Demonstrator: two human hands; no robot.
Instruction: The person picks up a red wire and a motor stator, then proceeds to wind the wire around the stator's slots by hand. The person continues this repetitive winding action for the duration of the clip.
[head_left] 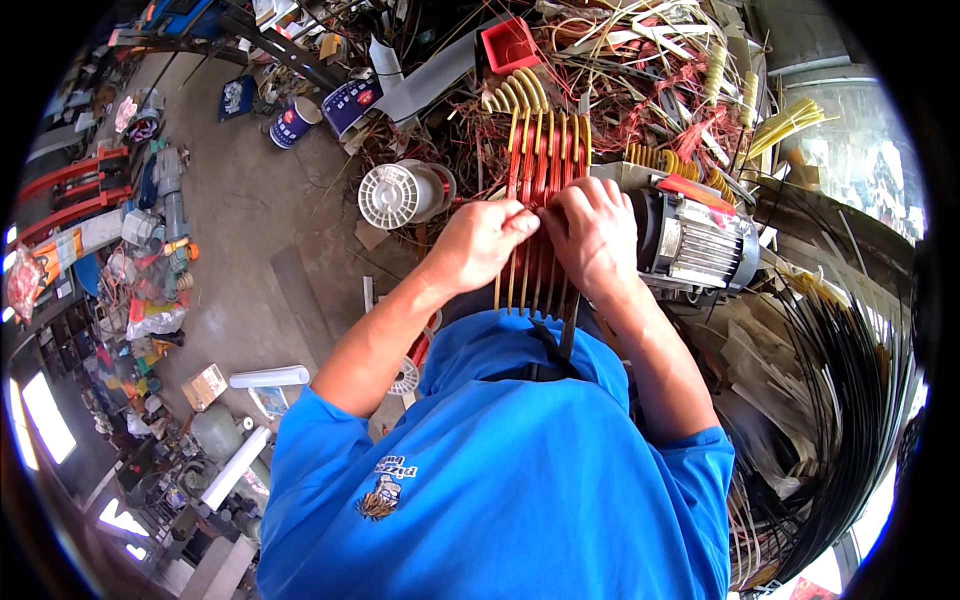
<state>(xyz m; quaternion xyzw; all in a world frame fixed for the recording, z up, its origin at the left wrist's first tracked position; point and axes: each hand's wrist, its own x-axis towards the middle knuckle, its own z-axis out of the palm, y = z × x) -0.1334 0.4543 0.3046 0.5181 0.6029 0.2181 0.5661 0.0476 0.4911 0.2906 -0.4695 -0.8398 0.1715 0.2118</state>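
Observation:
In front of my waist stands a coil-winding former (584,125) with a row of yellow curved slots. Several bundles of red enamelled wire (541,160) run lengthwise through it. My left hand (483,242) is closed over the bundles, thumb and forefinger pinched together. Close beside it, my right hand (594,235) is also closed, its fingers curled down onto the wire. The fingertips of both hands nearly meet above the middle bundles. Whatever lies between them is too small and covered to make out.
A grey electric motor (704,238) lies right of the former. White wire spools (390,196) stand to its left. Beyond are a red plastic tray (509,46), tangled scrap wire (640,75) and a blue-and-white bucket (291,124). Long black strands (850,440) arc along the right.

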